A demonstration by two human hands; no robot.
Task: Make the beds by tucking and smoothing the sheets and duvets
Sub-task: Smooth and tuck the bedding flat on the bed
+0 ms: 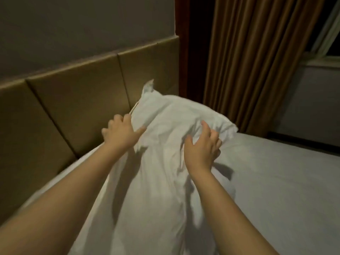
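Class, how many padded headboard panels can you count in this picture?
3. One panel stands behind the pillow, nearest the curtain; one is in the middle; one is at the picture's left edge. More may continue out of view.

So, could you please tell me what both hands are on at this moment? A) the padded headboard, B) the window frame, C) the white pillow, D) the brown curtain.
C: the left hand holds the white pillow at its edge by the headboard, and the right hand curls its fingers into the pillow's other side.
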